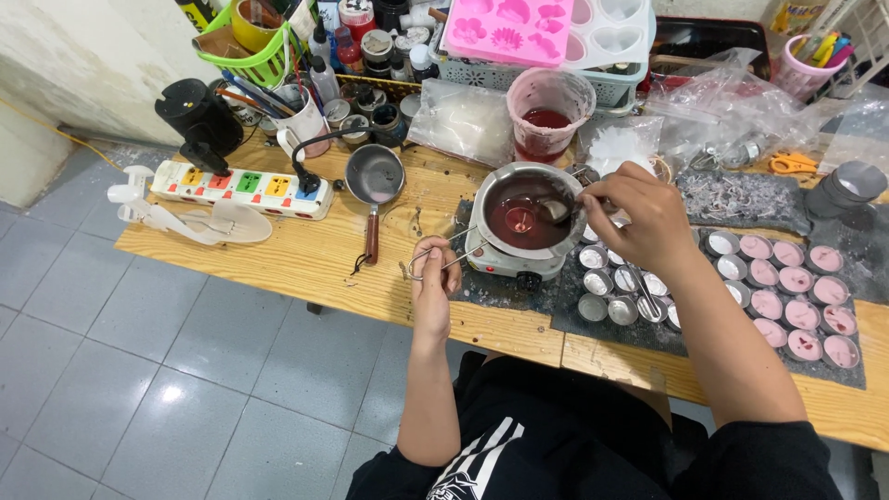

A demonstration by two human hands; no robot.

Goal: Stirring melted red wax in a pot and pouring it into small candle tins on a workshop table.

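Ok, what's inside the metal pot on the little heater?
The metal pot holds dark red liquid, with a spoon dipped in by the right hand. The left hand holds its wire handle. The pot's bottom is hidden beneath the liquid.

I see a small empty saucepan (375, 176) with a wooden handle lying left of the fingers; further left, a white power strip (243, 189) with coloured switches; beyond the fingers, a pink silicone mould (508, 30) on a basket; far right of them, orange scissors (793, 165) among clear plastic bags (732, 106).
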